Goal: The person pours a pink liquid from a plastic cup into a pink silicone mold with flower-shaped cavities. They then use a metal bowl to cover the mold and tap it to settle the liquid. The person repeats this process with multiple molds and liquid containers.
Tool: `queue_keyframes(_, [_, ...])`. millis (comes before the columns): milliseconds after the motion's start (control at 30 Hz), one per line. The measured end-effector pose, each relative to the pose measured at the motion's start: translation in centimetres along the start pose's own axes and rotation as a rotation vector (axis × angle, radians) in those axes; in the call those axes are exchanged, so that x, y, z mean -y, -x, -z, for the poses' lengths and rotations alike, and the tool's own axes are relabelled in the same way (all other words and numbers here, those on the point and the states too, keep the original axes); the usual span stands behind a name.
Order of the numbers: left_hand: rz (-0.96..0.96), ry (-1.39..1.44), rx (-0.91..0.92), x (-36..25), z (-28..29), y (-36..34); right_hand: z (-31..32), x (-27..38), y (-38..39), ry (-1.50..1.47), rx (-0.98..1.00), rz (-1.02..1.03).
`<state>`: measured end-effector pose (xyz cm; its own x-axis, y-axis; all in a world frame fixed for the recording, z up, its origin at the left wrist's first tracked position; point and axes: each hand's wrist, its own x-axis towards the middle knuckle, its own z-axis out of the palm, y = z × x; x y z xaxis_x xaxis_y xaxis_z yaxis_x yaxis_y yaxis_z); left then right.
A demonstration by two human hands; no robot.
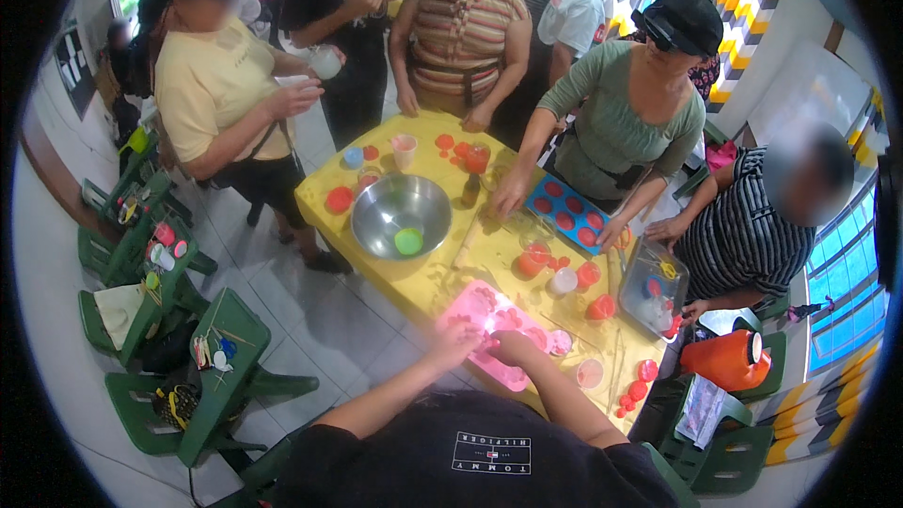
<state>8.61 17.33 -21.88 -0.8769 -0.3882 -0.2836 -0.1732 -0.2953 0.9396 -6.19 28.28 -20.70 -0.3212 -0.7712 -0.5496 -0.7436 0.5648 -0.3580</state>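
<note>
Both my hands are together over a pink mould tray (pixel 514 378) at the near edge of the yellow-covered table. The fingers of my left hand (pixel 455 342) are closed, pinched near the tray's left side. Beside it, my right hand (pixel 515 348) is closed too, its fingertips close to the left ones. A bright glare lies by the fingertips, and whatever they hold is too small to make out. Red and pink shapes show in the tray's hollows. A small pink scalloped piece (pixel 560 342) lies at its right end.
A steel bowl (pixel 376 226) with a green cup (pixel 408 242) stands ahead left. A blue mould (pixel 555 196) with red rounds lies under a co-worker's hands. A metal tray (pixel 640 268), several red pieces and cups spread rightward. Green chairs (pixel 226 348) stand left.
</note>
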Motion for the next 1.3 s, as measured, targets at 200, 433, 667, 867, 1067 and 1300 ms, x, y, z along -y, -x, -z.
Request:
queue_keyframes(200, [-0.084, -0.150, -0.036, 1.5, 0.3, -0.8, -1.0, -0.8, -0.6, -0.029, -0.145, 0.022])
queue_keyframes(433, [-0.193, -0.646, -0.090, 1.7, 0.9, -0.1, 0.3, 0.7, 0.4, -0.133, -0.324, -0.011])
queue_keyframes(667, [-0.353, -0.909, -0.009, 0.5, 1.0, 0.0, -1.8, -0.9, -1.5, -0.111, -0.520, 0.145])
queue_keyframes(867, [-0.337, -1.021, 0.011, 1.1, 1.7, -0.1, 0.0, 1.5, -0.3, -0.225, -0.386, 0.010])
queue_keyframes(1067, [-0.270, -1.179, 0.080, 0.4, 2.2, 0.5, -1.8, 1.0, -1.4, -0.246, -0.446, 0.131])
queue_keyframes(1300, [-0.193, -1.236, 0.105, 0.9, 2.2, 1.2, -3.2, 0.6, -1.6, -0.214, -0.463, 0.060])
